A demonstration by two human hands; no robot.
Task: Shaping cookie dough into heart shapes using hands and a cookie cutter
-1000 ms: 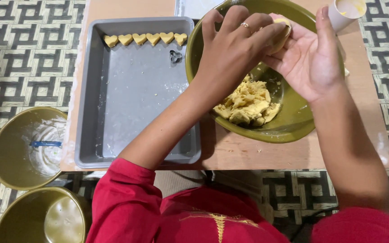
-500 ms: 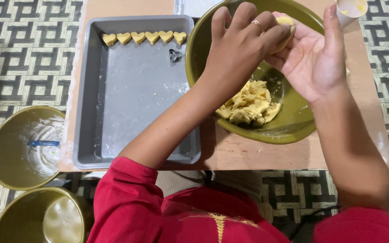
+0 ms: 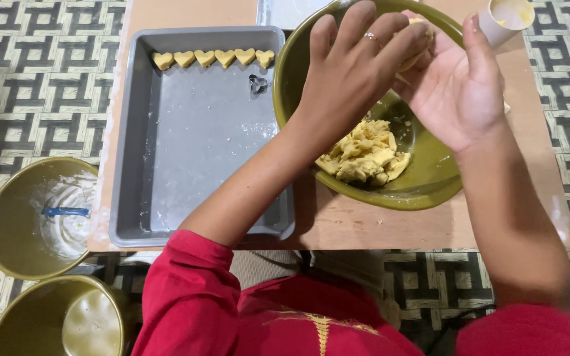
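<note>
Left hand point(image 3: 357, 66) presses a dough piece point(image 3: 415, 41) onto the open right hand point(image 3: 453, 92), at 12 o'clock above the olive bowl point(image 3: 423, 191); dough looks soft, crumbly, best cupped from below.

We spot no packages, labels, signs or screens anywhere here. We find only bare kitchenware on the wooden table, and none of it carries printing.

Soft even overhead light, faint shadows, sharp focus, perhaps slight edge distortion
</note>
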